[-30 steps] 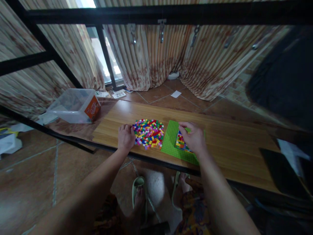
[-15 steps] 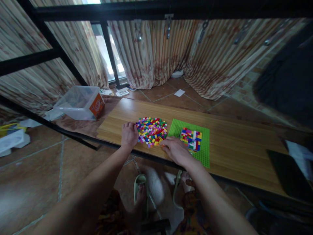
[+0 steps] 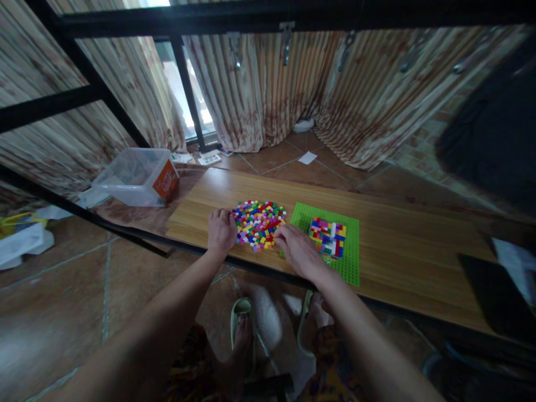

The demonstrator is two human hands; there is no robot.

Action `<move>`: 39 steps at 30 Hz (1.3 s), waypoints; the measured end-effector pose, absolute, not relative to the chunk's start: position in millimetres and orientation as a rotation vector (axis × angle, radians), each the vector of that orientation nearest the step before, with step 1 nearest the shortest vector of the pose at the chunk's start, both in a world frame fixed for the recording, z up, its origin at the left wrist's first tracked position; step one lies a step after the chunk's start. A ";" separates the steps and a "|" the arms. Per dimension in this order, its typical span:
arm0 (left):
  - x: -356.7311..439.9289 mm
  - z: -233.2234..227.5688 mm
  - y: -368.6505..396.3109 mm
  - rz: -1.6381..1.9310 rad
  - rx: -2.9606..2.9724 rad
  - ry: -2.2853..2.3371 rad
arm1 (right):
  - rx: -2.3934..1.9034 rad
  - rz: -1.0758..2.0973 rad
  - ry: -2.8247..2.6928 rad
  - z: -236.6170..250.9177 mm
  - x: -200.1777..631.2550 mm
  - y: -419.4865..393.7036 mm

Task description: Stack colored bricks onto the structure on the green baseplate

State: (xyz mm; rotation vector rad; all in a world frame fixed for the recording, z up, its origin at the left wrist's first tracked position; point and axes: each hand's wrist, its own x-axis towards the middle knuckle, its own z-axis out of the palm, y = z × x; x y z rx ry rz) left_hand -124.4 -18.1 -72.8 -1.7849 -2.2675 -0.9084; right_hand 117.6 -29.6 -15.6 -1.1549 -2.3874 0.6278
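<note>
A pile of small colourful toy bricks (image 3: 259, 223) is spread on the wooden tabletop (image 3: 402, 251). At the pile's left edge rests my left hand (image 3: 221, 230), its fingers curled together; whether anything is in them is hidden. My right hand (image 3: 295, 250) is at the pile's right edge, thumb and fingers drawn into a pinch, and what they hold is too small to make out. Under and beyond that hand lies a green studded baseplate (image 3: 350, 245). A block of many-coloured bricks (image 3: 329, 237) is fixed on it, with its near left part close to my right wrist.
A clear plastic box (image 3: 134, 176) with an orange label stands left of the table. A dark flat panel (image 3: 494, 293) and white sheets (image 3: 513, 262) are at the right end. The black metal frame (image 3: 268, 19) crosses overhead, and curtains (image 3: 259, 100) hang behind.
My right hand has shifted slightly up and away from me along the pile's right edge. The left hand stays in place.
</note>
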 end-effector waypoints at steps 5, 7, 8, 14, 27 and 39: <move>-124.2 -72.2 -18.5 -0.902 -1.793 -2.256 | -1.199 0.895 -2.031 -15.8 121.5 -27.0; -124.4 -72.1 -18.3 -0.900 -1.789 -2.267 | -1.184 0.975 -1.906 -18.2 122.2 -25.4; -124.4 -72.0 -18.2 -0.902 -1.786 -2.271 | -1.177 1.001 -1.860 -19.4 122.1 -24.9; -124.2 -70.6 -18.4 -0.918 -1.798 -2.268 | -1.122 1.046 -1.770 -22.9 119.0 -23.7; -122.7 -68.9 -20.1 -0.910 -1.787 -2.287 | -1.380 0.453 -2.294 -26.7 105.2 -13.0; -122.6 -69.3 -20.0 -0.918 -1.777 -2.290 | -1.381 0.608 -1.931 -15.6 117.9 -13.0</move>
